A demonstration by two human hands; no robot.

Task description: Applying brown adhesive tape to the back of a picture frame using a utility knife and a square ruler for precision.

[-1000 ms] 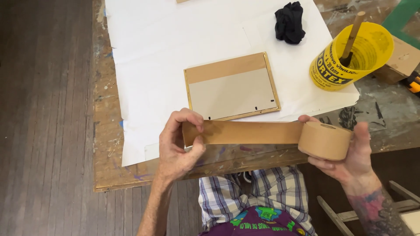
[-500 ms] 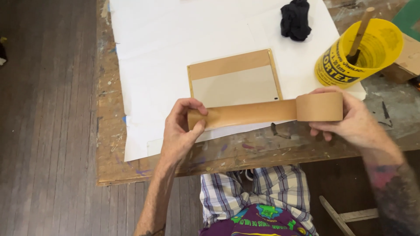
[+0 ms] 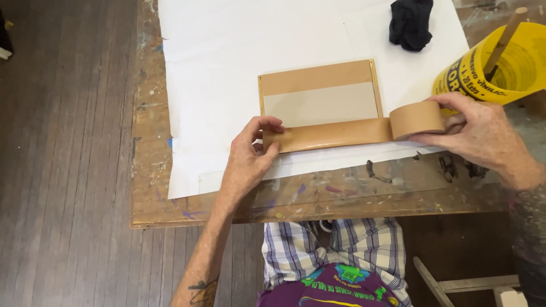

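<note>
Both hands have come down since half a second ago: the stretched brown tape, which was held in the air above the board, now lies along the lower edge of the board, and the roll has gone from the table edge to the right lower corner of the board.

Going from large to small: the worn wooden table (image 3: 187, 204) carries a big white paper sheet (image 3: 227, 68). On the sheet lies the flat rectangular board (image 3: 321, 102), grey in the middle with a brown taped band along its top edge. At the right, a yellow tub (image 3: 512, 71) with a wooden stick (image 3: 503, 40) in it stands partly off the sheet. A crumpled black cloth (image 3: 410, 23) rests on the sheet, well apart from the board.

The left hand (image 3: 247, 165) comes up from the bottom, forearm straight, wrist a little bent. Its thumb and first fingers are curled and pinch the free left end of the tape strip (image 3: 333, 135), just at the left lower corner of the board.

The right hand (image 3: 480, 136) comes in from the right, palm down. Its fingers are close together and wrapped over the tape roll (image 3: 416, 119); the thumb side I cannot see clearly. The roll stands on its edge, touching the yellow tub or just beside it; which one I cannot tell.
</note>
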